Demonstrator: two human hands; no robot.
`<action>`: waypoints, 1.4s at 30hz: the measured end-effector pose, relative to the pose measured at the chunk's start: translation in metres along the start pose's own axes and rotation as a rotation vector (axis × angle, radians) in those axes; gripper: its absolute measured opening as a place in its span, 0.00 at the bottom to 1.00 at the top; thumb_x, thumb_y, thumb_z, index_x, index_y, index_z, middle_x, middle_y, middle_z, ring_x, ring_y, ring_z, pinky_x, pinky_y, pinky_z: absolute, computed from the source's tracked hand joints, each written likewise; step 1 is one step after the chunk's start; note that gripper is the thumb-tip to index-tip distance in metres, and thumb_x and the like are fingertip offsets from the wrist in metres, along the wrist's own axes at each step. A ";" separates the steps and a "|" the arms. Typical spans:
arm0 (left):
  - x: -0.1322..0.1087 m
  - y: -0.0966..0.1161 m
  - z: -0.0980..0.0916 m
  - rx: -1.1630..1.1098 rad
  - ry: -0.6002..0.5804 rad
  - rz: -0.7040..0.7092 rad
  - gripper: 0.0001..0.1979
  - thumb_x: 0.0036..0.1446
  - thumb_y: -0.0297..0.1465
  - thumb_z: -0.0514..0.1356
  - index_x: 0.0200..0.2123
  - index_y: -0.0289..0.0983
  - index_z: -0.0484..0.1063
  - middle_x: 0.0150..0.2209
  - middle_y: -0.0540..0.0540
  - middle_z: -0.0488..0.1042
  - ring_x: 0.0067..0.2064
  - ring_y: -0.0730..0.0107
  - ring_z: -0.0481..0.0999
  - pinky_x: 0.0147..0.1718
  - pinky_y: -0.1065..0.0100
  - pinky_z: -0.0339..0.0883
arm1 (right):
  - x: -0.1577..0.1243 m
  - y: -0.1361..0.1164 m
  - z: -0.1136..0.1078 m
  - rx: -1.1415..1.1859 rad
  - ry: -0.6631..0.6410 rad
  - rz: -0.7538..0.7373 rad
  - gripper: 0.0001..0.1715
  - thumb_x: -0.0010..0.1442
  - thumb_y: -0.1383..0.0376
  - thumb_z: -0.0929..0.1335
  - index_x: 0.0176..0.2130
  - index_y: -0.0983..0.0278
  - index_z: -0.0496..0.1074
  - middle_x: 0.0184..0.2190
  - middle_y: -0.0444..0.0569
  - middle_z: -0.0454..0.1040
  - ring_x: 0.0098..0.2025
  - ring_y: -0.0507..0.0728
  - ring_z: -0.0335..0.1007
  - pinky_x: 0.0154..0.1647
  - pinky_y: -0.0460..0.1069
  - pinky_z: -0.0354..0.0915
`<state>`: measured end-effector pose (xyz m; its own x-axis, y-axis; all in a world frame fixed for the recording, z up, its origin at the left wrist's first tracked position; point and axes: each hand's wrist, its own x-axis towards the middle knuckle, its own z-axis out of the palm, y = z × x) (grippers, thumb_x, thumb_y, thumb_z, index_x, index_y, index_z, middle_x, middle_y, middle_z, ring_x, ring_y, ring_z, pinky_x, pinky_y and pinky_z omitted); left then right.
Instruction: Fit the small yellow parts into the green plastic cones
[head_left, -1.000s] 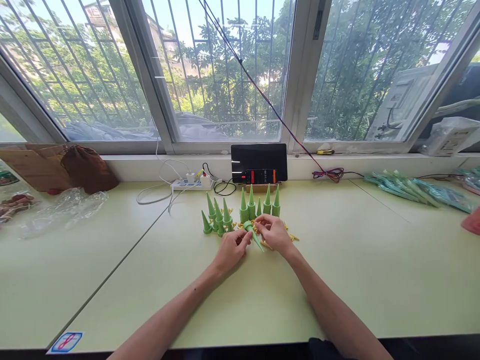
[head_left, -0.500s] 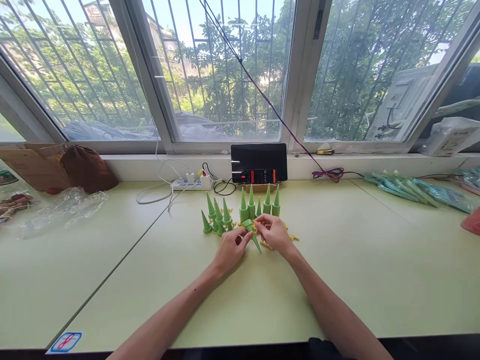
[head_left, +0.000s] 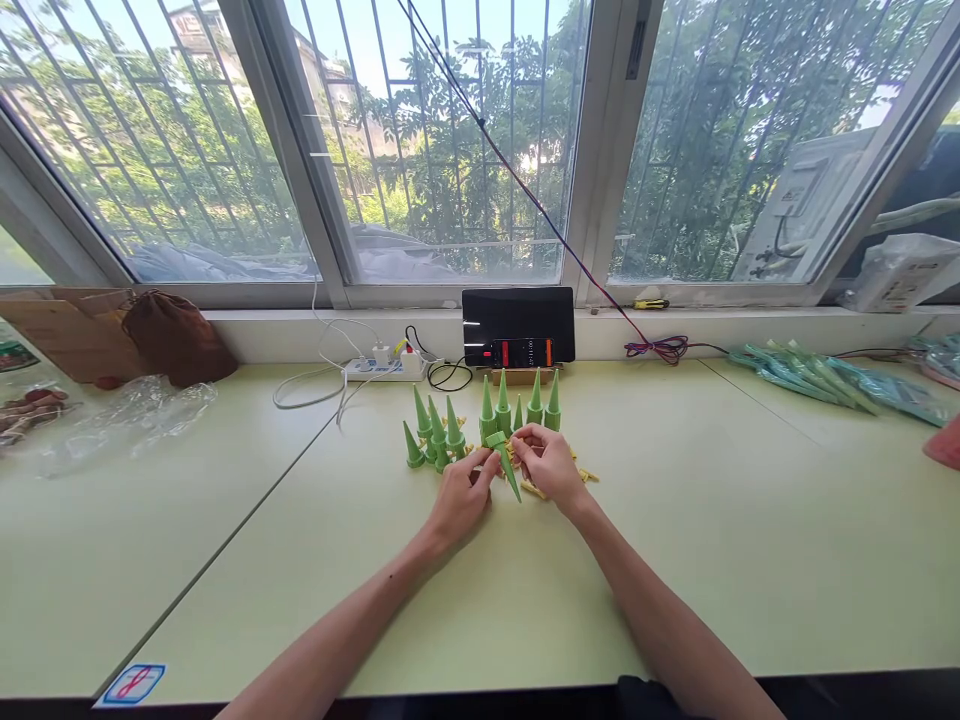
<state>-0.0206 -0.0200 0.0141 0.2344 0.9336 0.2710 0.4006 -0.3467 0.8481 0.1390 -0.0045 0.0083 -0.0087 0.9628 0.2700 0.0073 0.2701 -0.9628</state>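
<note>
My left hand (head_left: pixel 460 494) pinches a green cone (head_left: pixel 509 474) near its wide collar, and the cone's tip points down toward me. Close to that collar is my right hand (head_left: pixel 551 466), its thumb and index finger pressed together; what sits between them is too small to make out. Small yellow pieces (head_left: pixel 534 490) lie on the table around and behind both hands. Several upright green cones (head_left: pixel 437 437) stand left of my hands. More green cones (head_left: pixel 534 403) stand in a row behind them.
A black tablet (head_left: pixel 517 312) with a phone leans at the windowsill. Left of it lies a power strip (head_left: pixel 384 370) with cables. Brown bags and clear plastic are at the far left; plastic packets (head_left: pixel 825 378) lie at the back right of the table (head_left: pixel 300 590).
The held cone has tilted slightly, its collar and tip shifting a little. Both hands have stayed in nearly the same place.
</note>
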 end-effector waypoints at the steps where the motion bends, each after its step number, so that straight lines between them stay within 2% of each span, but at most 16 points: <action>1: 0.001 -0.001 0.000 -0.047 0.010 -0.019 0.22 0.62 0.47 0.50 0.29 0.36 0.71 0.17 0.53 0.68 0.16 0.74 0.67 0.22 0.71 0.61 | 0.000 0.000 0.000 0.003 0.001 -0.003 0.15 0.56 0.53 0.68 0.32 0.63 0.68 0.21 0.43 0.67 0.16 0.49 0.58 0.16 0.45 0.56; 5: 0.004 -0.003 0.001 -0.287 0.026 -0.129 0.27 0.59 0.52 0.50 0.27 0.34 0.70 0.22 0.49 0.71 0.15 0.74 0.67 0.15 0.71 0.58 | -0.001 -0.001 0.000 -0.004 -0.007 -0.017 0.16 0.56 0.53 0.68 0.32 0.63 0.69 0.21 0.43 0.67 0.16 0.49 0.58 0.16 0.45 0.56; 8: 0.006 -0.002 0.001 -0.465 -0.012 -0.243 0.30 0.57 0.55 0.50 0.23 0.33 0.69 0.17 0.49 0.67 0.15 0.73 0.66 0.13 0.71 0.58 | -0.001 -0.002 0.001 -0.007 -0.032 -0.021 0.15 0.57 0.53 0.67 0.33 0.63 0.69 0.22 0.43 0.67 0.17 0.49 0.58 0.16 0.44 0.56; 11: 0.006 -0.002 0.000 -0.600 -0.063 -0.337 0.33 0.57 0.56 0.49 0.21 0.32 0.69 0.15 0.48 0.67 0.14 0.73 0.65 0.13 0.72 0.60 | -0.003 -0.004 0.001 -0.012 -0.076 -0.020 0.14 0.58 0.54 0.67 0.34 0.63 0.69 0.21 0.42 0.67 0.17 0.49 0.58 0.15 0.44 0.55; 18: 0.006 -0.002 -0.002 -0.745 -0.134 -0.528 0.34 0.59 0.54 0.48 0.18 0.31 0.69 0.13 0.45 0.68 0.12 0.74 0.64 0.12 0.73 0.57 | -0.005 -0.009 0.002 -0.017 -0.146 -0.028 0.12 0.59 0.56 0.66 0.35 0.63 0.69 0.20 0.41 0.65 0.16 0.47 0.55 0.15 0.43 0.53; 25: 0.007 -0.002 -0.008 -0.918 -0.334 -0.594 0.35 0.61 0.52 0.46 0.18 0.29 0.72 0.14 0.44 0.69 0.13 0.72 0.67 0.12 0.72 0.58 | -0.006 -0.010 0.002 -0.038 -0.146 -0.058 0.11 0.60 0.57 0.65 0.35 0.63 0.69 0.22 0.42 0.66 0.17 0.47 0.55 0.17 0.43 0.53; 29: 0.007 -0.002 -0.009 -0.948 -0.391 -0.584 0.36 0.61 0.53 0.46 0.21 0.28 0.74 0.16 0.42 0.71 0.14 0.71 0.69 0.14 0.72 0.59 | -0.006 -0.010 0.001 -0.051 -0.139 -0.066 0.11 0.60 0.57 0.65 0.35 0.62 0.69 0.21 0.41 0.66 0.17 0.48 0.55 0.17 0.44 0.53; 36: 0.007 -0.003 -0.009 -0.917 -0.404 -0.535 0.36 0.59 0.55 0.47 0.25 0.28 0.76 0.22 0.38 0.76 0.19 0.70 0.73 0.17 0.72 0.62 | -0.006 -0.010 0.000 -0.065 -0.120 -0.049 0.13 0.59 0.54 0.65 0.36 0.62 0.69 0.20 0.41 0.65 0.17 0.49 0.57 0.18 0.45 0.54; 42: 0.004 0.002 -0.009 -0.853 -0.350 -0.520 0.35 0.58 0.55 0.49 0.28 0.28 0.77 0.26 0.36 0.78 0.20 0.71 0.73 0.19 0.72 0.63 | -0.006 -0.011 -0.001 -0.044 -0.134 -0.041 0.13 0.59 0.54 0.65 0.35 0.62 0.68 0.20 0.41 0.65 0.17 0.48 0.56 0.17 0.44 0.54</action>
<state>-0.0266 -0.0157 0.0205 0.5096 0.8237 -0.2489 -0.1977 0.3936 0.8978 0.1397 -0.0134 0.0169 -0.1433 0.9422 0.3028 0.0477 0.3122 -0.9488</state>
